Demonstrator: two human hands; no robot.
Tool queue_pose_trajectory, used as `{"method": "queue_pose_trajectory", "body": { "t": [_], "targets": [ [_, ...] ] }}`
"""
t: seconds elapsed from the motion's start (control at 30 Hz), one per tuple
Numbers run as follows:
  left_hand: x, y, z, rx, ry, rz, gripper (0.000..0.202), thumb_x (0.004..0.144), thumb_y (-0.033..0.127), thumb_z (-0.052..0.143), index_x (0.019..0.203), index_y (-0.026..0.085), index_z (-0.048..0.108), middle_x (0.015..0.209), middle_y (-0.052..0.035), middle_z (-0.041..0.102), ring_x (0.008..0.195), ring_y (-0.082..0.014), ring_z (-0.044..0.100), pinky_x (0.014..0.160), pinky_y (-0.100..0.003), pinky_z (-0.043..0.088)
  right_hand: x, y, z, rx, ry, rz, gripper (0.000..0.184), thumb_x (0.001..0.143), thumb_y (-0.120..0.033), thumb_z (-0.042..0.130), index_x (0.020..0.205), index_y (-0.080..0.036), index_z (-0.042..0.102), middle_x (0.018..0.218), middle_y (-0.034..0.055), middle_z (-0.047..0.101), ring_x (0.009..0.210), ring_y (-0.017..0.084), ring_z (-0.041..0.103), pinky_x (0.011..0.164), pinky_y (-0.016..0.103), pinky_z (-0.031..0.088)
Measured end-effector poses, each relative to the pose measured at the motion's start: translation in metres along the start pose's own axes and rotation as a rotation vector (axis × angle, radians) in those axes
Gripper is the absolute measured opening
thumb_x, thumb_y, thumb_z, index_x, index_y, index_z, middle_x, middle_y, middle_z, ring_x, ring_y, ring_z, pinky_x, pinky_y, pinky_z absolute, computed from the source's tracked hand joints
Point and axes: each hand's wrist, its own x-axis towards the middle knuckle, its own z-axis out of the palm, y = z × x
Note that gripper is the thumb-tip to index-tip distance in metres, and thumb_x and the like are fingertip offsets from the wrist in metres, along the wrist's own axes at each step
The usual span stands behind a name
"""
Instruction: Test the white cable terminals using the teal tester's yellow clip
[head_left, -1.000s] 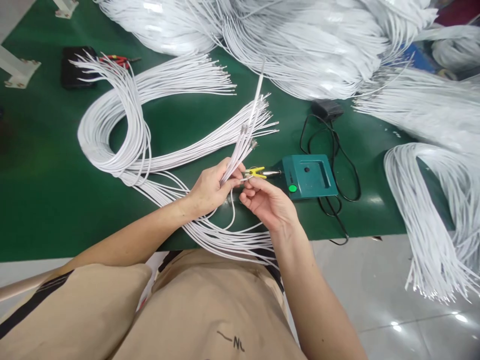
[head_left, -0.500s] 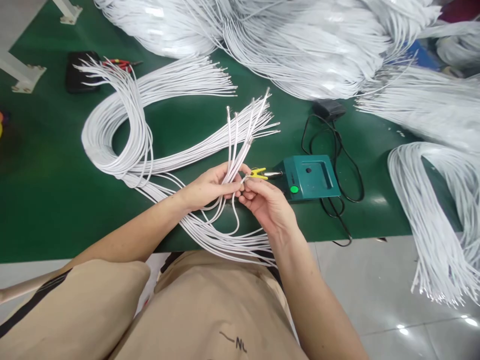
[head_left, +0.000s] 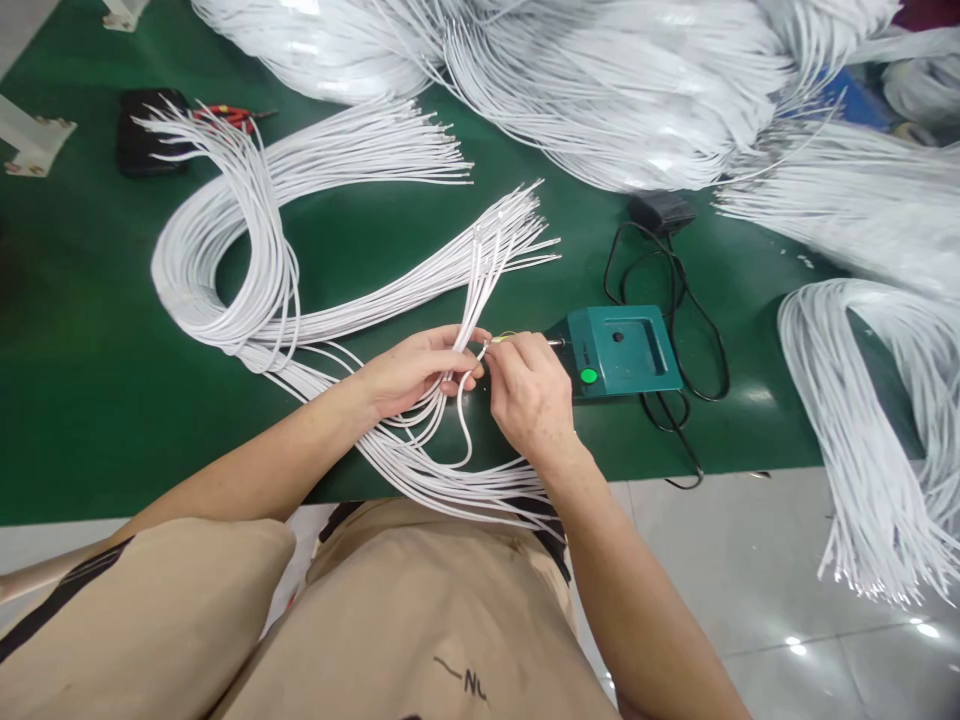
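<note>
My left hand (head_left: 416, 368) is closed around a small bunch of white cables (head_left: 480, 270) whose stripped ends fan up and away from it. My right hand (head_left: 529, 395) is closed in a pinch on a single white cable end (head_left: 466, 420) that loops down below the hands. It sits right beside the left hand, over the yellow clip (head_left: 501, 340) on the probe of a small teal tester box (head_left: 622, 350). A large looped bundle of white cables (head_left: 225, 260) lies to the left and runs under both hands to the table's front edge.
The green table (head_left: 90, 380) carries big heaps of white cables (head_left: 615, 90) at the back and another bundle (head_left: 862, 400) hanging over the right edge. A black cord (head_left: 675, 290) trails from the tester. A black case (head_left: 142, 135) and red-handled tool (head_left: 232, 115) lie far left.
The cable ends held in my left hand have dropped lower and closed together. My right hand has rolled over the yellow clip, hiding most of it.
</note>
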Motion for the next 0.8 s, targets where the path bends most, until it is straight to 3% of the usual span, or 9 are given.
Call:
{"method": "queue_pose_trajectory", "body": {
  "t": [0.07,0.17,0.3,0.37,0.67,0.8],
  "targets": [
    [0.002,-0.003,0.001,0.044,0.044,0.026,0.036,0.07,0.013,0.071,0.104,0.017,0.06,0.07,0.0002,0.063,0.059,-0.0077,0.061,0.043,-0.013,0.03,0.003,0.01,-0.009,-0.186,-0.06,-0.084,0.027,0.096,-0.023,0.04,0.095,-0.017,0.066,0.096,0.0111,0.066,0.09,0.025,0.054,0.081,0.038,0.04],
    [0.005,-0.007,0.001,0.181,0.099,0.108,0.041,0.071,0.019,0.074,0.109,0.018,0.058,0.074,-0.0009,0.066,0.065,-0.0103,0.065,0.041,-0.012,0.03,0.013,0.028,-0.024,-0.298,-0.093,-0.08,0.024,0.092,-0.022,0.047,0.11,-0.016,0.062,0.113,0.0122,0.066,0.102,0.027,0.053,0.09,0.04,0.037],
    [0.007,-0.01,0.002,0.342,0.134,0.176,0.043,0.072,0.026,0.074,0.111,0.019,0.057,0.076,-0.0021,0.069,0.068,-0.0129,0.067,0.041,-0.013,0.035,0.024,0.045,-0.035,-0.297,-0.282,-0.133,0.012,0.088,-0.016,0.052,0.09,-0.017,0.064,0.088,0.0072,0.07,0.086,0.023,0.056,0.093,0.039,0.035],
    [0.008,-0.011,0.003,0.392,0.146,0.192,0.043,0.072,0.026,0.073,0.111,0.018,0.057,0.076,-0.0029,0.07,0.067,-0.0135,0.067,0.041,-0.013,0.037,0.027,0.049,-0.037,-0.288,-0.322,-0.144,0.009,0.086,-0.015,0.055,0.088,-0.017,0.063,0.086,0.0067,0.07,0.083,0.023,0.056,0.089,0.038,0.036],
    [0.02,-0.016,0.003,0.531,0.221,0.208,0.042,0.071,0.026,0.072,0.109,0.017,0.057,0.074,-0.0036,0.071,0.062,-0.0134,0.065,0.04,-0.014,0.041,0.031,0.054,-0.03,-0.295,-0.28,-0.121,0.02,0.082,-0.008,0.047,0.078,-0.018,0.063,0.07,0.0061,0.059,0.082,0.023,0.051,0.081,0.036,0.038],
    [0.02,-0.02,0.001,0.576,0.232,0.231,0.039,0.072,0.028,0.07,0.108,0.019,0.058,0.076,-0.0034,0.072,0.063,-0.014,0.065,0.04,-0.014,0.042,0.03,0.051,-0.032,-0.297,-0.277,-0.112,0.018,0.084,-0.013,0.049,0.083,-0.019,0.066,0.072,0.0064,0.061,0.084,0.024,0.054,0.093,0.044,0.039]
  ]
}}
